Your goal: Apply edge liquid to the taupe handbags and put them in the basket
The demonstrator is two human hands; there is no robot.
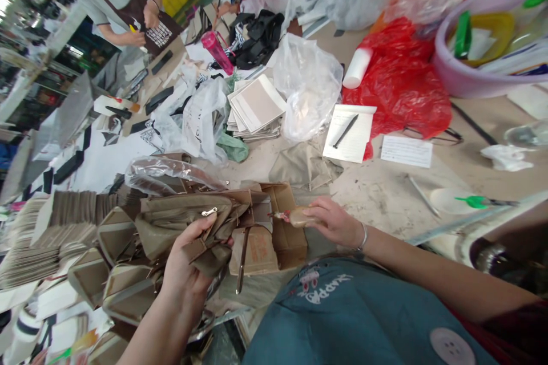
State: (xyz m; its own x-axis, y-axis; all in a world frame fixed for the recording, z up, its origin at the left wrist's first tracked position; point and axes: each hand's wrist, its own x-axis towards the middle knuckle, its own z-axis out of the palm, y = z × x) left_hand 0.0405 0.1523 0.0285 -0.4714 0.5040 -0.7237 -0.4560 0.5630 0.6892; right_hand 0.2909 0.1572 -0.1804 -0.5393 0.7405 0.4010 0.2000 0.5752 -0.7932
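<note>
My left hand is closed around a bunched olive-brown fabric bag piece, with a silver zipper pull showing near the thumb. In my right hand is a small yellowish squeeze bottle, its reddish tip pointing left toward the fabric. Below that tip stands an open cardboard box. A thin brown strap with a metal end hangs over the box's near left side. Several khaki bag bodies with stiff edges sit left of my left hand.
Stacked flat pieces fill the far left. Beyond the box lie a khaki cloth, a notepad with a pen, panels and plastic bags. A purple basin stands at right. Another person works at back left.
</note>
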